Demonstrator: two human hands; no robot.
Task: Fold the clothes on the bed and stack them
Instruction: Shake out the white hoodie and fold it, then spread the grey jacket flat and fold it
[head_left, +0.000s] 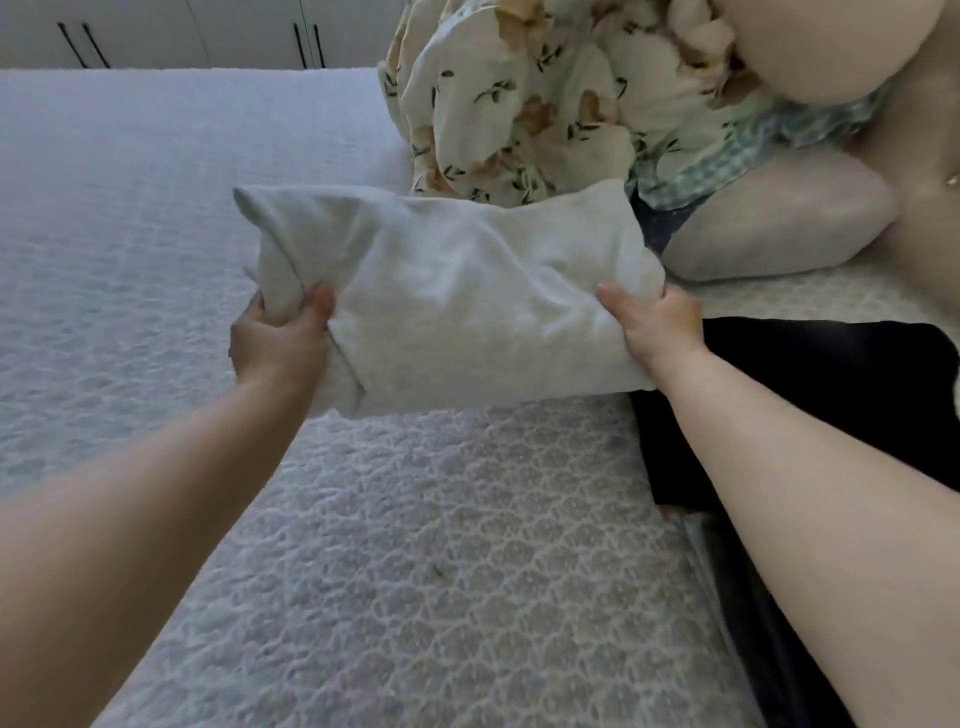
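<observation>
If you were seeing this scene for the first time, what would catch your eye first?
The folded white garment at centre, gripped at its two ends by the left hand and right hand above the quilted bed. Behind it, upper right, sits a crumpled floral cloth; a black garment lies at right.

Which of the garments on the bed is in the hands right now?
The white garment, folded, gripped at its ends by the left hand and right hand. The floral garment is heaped behind it and the black garment lies flat, both untouched.
</observation>
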